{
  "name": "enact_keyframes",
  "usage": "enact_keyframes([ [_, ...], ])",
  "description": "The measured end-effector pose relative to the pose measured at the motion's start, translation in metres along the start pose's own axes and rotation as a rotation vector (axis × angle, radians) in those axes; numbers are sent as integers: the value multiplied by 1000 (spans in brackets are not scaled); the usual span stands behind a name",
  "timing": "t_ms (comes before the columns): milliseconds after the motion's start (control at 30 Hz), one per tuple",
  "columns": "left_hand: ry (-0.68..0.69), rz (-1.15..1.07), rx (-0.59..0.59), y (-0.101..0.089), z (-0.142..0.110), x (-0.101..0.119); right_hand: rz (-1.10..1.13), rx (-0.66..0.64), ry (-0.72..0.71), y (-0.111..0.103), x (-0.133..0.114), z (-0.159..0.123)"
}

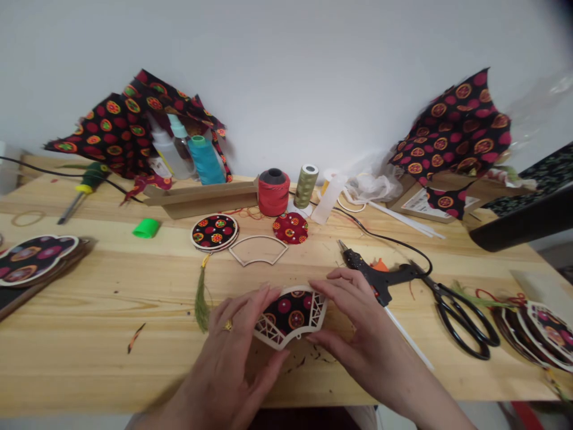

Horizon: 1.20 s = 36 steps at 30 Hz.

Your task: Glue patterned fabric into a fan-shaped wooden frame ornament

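Observation:
Both hands hold a fan-shaped wooden frame [295, 310] with dark patterned fabric in its middle and lattice cutouts at its ends. My left hand [237, 340] pinches the left end between thumb and fingers, and a ring shows on one finger. At the other end, my right hand [358, 328] grips the frame the same way. Beyond them lies a thin, bare fan-shaped outline [259, 237]. Beside it are a round fabric ornament [215, 232] with a green tassel [201, 298] and a red fabric circle [290, 228].
A black glue gun [376, 275] with a cord and black-handled scissors [465, 322] lie to the right. Stacked ornaments [546, 331] sit at the right edge. A red thread spool [273, 192], a green thread spool [307, 185] and a cardboard tray [206, 200] stand behind. A screwdriver [83, 191] lies left.

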State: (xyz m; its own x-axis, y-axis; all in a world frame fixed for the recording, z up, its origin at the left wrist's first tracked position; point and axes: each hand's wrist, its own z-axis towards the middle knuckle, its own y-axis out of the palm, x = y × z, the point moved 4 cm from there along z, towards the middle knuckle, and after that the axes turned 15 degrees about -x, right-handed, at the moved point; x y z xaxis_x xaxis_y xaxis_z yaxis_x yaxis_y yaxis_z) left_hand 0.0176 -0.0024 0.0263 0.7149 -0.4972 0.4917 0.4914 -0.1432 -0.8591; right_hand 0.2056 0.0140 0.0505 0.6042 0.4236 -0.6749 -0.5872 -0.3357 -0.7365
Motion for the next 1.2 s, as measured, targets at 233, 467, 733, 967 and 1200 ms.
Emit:
enact_keyframes([
  [233, -127, 26, -36, 1, -10, -10, 2, 4, 71, -2, 11, -8],
  [467, -180, 133, -65, 4, -20, -16, 13, -71, 150, 3, 21, -9],
  [733, -219, 193, -77, 7, -10, -10, -1, -35, 198, 4, 24, -6],
  [967, -191, 225, -84, 8, -9, -9, 4, -40, 179, 7, 24, -6],
  [1200, -187, 209, -84, 10, -8, -9, -44, -51, 176, 9, 25, -4],
])
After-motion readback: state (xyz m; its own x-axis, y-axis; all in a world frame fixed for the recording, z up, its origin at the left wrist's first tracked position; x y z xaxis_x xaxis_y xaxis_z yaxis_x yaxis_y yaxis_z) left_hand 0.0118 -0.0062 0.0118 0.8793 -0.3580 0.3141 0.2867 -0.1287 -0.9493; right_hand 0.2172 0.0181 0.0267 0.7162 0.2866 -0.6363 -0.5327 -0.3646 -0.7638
